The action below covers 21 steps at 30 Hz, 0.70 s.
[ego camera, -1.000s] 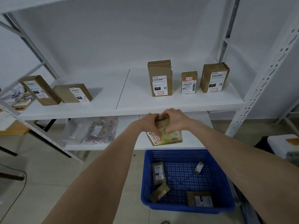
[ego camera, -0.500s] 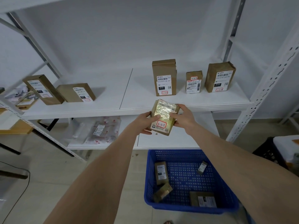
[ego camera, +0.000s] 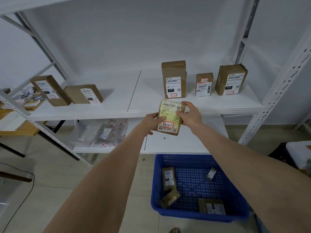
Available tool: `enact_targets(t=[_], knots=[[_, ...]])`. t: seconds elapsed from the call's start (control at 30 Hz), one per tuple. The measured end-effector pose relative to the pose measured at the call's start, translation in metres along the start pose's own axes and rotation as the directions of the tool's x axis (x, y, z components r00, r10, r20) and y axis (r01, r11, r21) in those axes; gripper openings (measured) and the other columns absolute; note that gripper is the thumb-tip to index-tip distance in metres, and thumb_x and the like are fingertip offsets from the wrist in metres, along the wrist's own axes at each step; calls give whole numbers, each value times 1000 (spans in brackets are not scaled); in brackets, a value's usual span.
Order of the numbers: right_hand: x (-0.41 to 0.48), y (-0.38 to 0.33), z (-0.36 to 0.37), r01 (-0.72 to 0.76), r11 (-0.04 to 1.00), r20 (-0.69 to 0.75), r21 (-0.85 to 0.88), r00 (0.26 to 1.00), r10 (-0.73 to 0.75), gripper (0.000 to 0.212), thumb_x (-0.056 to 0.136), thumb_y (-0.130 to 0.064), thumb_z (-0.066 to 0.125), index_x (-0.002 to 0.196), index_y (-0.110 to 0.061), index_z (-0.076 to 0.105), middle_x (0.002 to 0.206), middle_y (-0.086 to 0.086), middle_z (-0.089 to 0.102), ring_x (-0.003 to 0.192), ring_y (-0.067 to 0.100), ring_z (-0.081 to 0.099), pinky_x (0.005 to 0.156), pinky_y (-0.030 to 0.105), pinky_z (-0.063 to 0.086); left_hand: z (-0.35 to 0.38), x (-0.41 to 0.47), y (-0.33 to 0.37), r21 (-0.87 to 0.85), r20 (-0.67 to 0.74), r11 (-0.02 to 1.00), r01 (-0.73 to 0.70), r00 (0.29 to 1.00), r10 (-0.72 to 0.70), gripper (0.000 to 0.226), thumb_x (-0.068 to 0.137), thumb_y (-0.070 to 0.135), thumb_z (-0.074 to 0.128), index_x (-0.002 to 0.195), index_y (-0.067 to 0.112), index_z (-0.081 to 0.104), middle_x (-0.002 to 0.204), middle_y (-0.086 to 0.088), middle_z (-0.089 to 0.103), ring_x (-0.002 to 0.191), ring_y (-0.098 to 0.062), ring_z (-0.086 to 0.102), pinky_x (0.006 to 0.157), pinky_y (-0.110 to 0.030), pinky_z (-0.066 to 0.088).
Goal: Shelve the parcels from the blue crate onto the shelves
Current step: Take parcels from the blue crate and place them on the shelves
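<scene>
A small taped brown parcel with a label marked 3-3-5 is held upright in the air, just in front of the edge of the middle shelf. My left hand grips its lower left side and my right hand grips its upper right side. Below on the floor sits the blue crate holding several small parcels, among them a tall one and a flat labelled one.
On the middle shelf stand three labelled boxes at the right and two at the left. Plastic mailer bags lie on the lower shelf. White uprights frame the shelving.
Both hands have lifted the parcel from low over the crate up to the middle shelf's front edge, turning its label to face me.
</scene>
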State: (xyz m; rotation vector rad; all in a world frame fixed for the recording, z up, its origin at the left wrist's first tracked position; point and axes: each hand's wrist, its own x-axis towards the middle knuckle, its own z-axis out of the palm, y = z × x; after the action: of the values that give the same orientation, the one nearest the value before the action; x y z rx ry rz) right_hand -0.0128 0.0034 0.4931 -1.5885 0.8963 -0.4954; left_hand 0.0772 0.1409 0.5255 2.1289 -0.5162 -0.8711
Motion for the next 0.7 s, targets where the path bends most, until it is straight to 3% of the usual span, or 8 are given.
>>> enact_targets(t=[0.13, 0.2, 0.3, 0.43, 0.57, 0.7], knots=[[-2, -4, 1, 16, 1000, 8, -17, 1000, -16, 45, 87, -16, 68, 128, -28, 52, 121, 5, 62, 99, 25, 66, 82, 46, 58, -1, -9, 2, -28, -29, 998, -50, 998, 49, 42, 96, 31, 54, 134, 13, 51, 114, -10, 65, 94, -25, 62, 70, -26, 47], [-2, -7, 4, 32, 999, 5, -31, 999, -32, 44, 87, -18, 68, 127, -29, 52, 120, 4, 62, 101, 25, 65, 83, 47, 57, -4, -12, 3, -55, -54, 997, -54, 997, 51, 41, 95, 27, 55, 133, 11, 52, 120, -13, 64, 102, -29, 65, 79, -31, 54], [-3, -14, 11, 58, 998, 13, -32, 998, -57, 44, 87, -19, 68, 125, -33, 52, 119, 3, 64, 101, 25, 65, 84, 48, 56, -11, -14, 3, -28, -91, 997, -72, 993, 69, 41, 94, 30, 57, 132, 13, 54, 119, -13, 65, 104, -30, 65, 94, -42, 51], [0, -32, 20, 85, 996, 9, -40, 996, -85, 42, 86, -21, 68, 122, -37, 53, 115, 3, 65, 98, 25, 65, 86, 48, 55, -29, -12, 10, 19, -126, 993, -114, 985, 116, 39, 95, 27, 54, 131, 14, 54, 118, -13, 66, 103, -30, 65, 92, -44, 52], [8, -64, 35, 156, 987, -11, -40, 988, -156, 42, 85, -19, 69, 119, -38, 54, 114, -1, 65, 98, 25, 65, 85, 50, 55, -62, -12, 28, 70, -169, 983, -168, 969, 178, 39, 97, 23, 50, 134, 12, 51, 119, -12, 65, 105, -26, 63, 85, -31, 50], [10, -94, 59, 196, 980, -37, -46, 980, -197, 44, 87, -15, 68, 124, -31, 53, 108, -3, 63, 95, 24, 66, 84, 49, 55, -98, -1, 31, 73, -174, 975, -208, 960, 218, 36, 97, 19, 50, 132, 10, 53, 120, -13, 65, 106, -30, 63, 91, -38, 51]])
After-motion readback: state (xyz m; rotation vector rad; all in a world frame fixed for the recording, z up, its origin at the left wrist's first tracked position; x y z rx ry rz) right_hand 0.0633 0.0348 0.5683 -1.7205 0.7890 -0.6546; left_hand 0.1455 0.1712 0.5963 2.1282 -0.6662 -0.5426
